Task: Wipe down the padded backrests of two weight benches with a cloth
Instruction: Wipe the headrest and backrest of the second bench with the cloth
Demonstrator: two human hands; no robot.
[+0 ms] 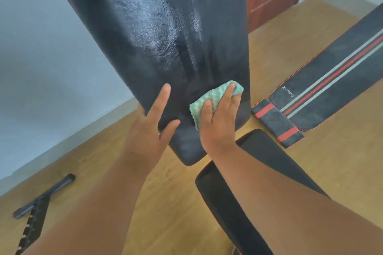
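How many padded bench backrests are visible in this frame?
2. The plain black backrest stands upright in front, under the left hand and the right hand pressing the cloth. The striped backrest is at right, partly cut off.

Left hand point(150, 126): held open, index finger straight and pointing up, thumb spread to the side.
Right hand point(219, 118): laid flat, fingers point(230, 91) extended forward.
Forearms: both bare, stretched forward.
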